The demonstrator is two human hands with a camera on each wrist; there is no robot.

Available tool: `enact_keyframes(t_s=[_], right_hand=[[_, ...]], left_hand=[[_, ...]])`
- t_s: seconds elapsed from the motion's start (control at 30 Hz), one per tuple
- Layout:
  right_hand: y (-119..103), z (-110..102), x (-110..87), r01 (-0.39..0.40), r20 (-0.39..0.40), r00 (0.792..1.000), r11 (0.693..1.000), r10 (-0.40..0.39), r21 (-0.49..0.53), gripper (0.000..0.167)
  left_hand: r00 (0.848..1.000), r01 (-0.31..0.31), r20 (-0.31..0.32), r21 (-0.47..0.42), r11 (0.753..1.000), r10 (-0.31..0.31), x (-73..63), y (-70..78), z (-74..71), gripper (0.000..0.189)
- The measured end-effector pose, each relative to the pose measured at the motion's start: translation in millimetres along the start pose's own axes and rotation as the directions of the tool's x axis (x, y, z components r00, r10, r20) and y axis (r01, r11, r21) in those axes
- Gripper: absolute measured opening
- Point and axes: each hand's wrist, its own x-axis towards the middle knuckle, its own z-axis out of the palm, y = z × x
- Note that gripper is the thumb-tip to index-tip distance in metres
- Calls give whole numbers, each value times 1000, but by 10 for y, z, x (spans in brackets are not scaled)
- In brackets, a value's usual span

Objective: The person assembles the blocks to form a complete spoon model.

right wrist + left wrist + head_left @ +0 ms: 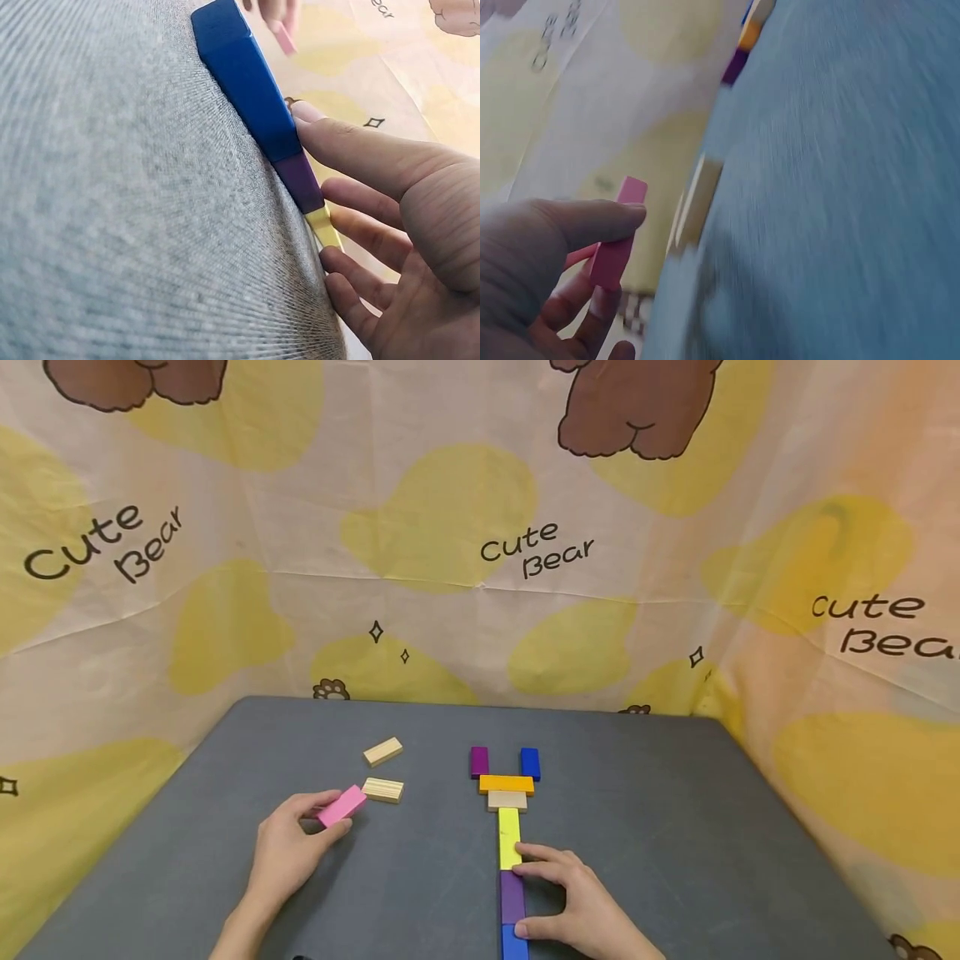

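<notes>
My left hand (pixel 288 847) holds a pink block (pixel 342 807) between thumb and fingers, tilted above the table; the left wrist view shows the pink block (pixel 619 236) in the same grasp. My right hand (pixel 573 897) lies along the right side of a row of blocks set end to end. Its thumb touches the blue block (pixel 514 942), and its fingertips rest by the yellow block (pixel 509 837). Between them lies a purple block (pixel 513 897). In the right wrist view the thumb meets the edge of the blue block (pixel 247 86).
Past the yellow block lie a crosswise beige block (pixel 507 802), an orange block (pixel 506 785), then a dark purple block (pixel 479 762) and a blue block (pixel 530 763). Two plain wooden blocks, one farther back (pixel 383 751) and one nearer (pixel 383 791), lie left. A printed cloth surrounds the grey table (pixel 675 827).
</notes>
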Motion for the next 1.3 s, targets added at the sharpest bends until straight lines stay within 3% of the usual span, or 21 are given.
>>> enact_keyframes(t_s=[0.23,0.47,0.73,0.93,1.03,1.17,1.3], right_hand=[[1,13,-4,-1,-5,1000,1000,0,-1,58],[-17,10,0,-27,1,1000,1000,27,5,59],[6,2,-21,19,-12,1000,1000,-19,-6,57],[20,-12,-22,9,-2,1000,1000,-9,1,56],[27,-16,-17,10,2,1000,1000,-10,5,56],[34,-17,-7,31,1,1000,1000,-31,-2,56],[31,-14,5,34,5,999,999,-34,1,56]], left_hand=[[989,-15,145,-134,991,34,285,356,441,41],[954,18,295,-234,972,53,531,659,889,40],[933,17,351,-267,964,81,731,827,1298,37],[923,33,376,-305,952,88,822,989,1499,34],[910,31,401,-311,950,102,843,1051,1572,33],[895,31,433,-292,956,103,853,1080,1635,34],[893,29,439,-269,963,95,852,1062,1666,34]])
